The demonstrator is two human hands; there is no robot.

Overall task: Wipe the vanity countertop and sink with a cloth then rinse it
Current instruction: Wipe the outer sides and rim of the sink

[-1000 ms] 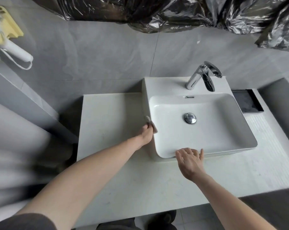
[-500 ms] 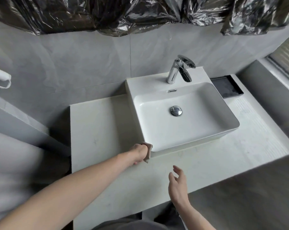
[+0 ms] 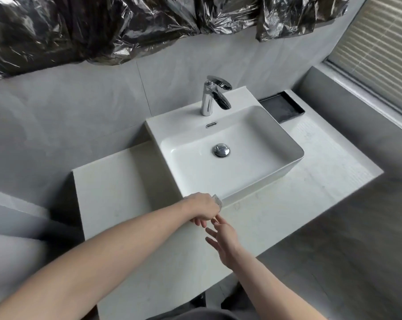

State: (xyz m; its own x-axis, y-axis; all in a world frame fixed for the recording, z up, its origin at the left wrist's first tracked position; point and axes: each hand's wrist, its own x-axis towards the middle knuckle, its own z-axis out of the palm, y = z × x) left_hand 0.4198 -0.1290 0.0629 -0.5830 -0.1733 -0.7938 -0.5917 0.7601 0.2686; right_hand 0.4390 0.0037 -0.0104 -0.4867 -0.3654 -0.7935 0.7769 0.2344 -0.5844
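Observation:
A white rectangular sink (image 3: 253, 179) stands on the pale stone countertop (image 3: 117, 188), with a chrome faucet (image 3: 212, 98) at its back and a chrome drain plug (image 3: 221, 150) in the bowl. My left hand (image 3: 201, 207) grips a small grey cloth (image 3: 217, 200) against the sink's front left corner, just above the countertop. Most of the cloth is hidden under the fingers. My right hand (image 3: 225, 241) hovers just below the left hand with its fingers spread and straight, holding nothing.
A black tray (image 3: 282, 106) lies on the countertop behind the sink's right side. Crinkled silver foil (image 3: 103, 26) hangs over the grey wall. A window with blinds (image 3: 380, 54) is at the right. Grey floor (image 3: 334, 250) lies beyond the counter's front edge.
My left hand slid the cloth down the sink's left side to its front corner. My right hand left the sink's front rim, dropped back, then rose close to the left hand.

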